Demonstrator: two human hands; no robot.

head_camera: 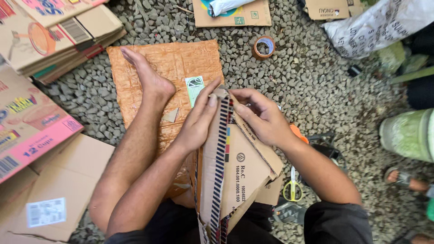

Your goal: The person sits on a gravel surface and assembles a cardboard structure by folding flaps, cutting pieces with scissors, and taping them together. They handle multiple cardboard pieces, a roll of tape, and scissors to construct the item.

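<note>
Ground of loose grey gravel, daylit. Stack of flattened printed cardboard boxes at upper left; brown tape roll; crumpled white plastic sack upper right.

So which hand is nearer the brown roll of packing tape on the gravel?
Right. The right hand pinches the folded cardboard piece below the brown roll of packing tape; the left hand presses the same cardboard farther to the left.

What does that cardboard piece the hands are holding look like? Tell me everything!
The cardboard piece is brown, flattened and folded, standing on end over the person's lap. A dark striped band runs along its fold, and small black print marks its face. The left hand presses its upper left side; the right hand pinches its top corner.
</note>
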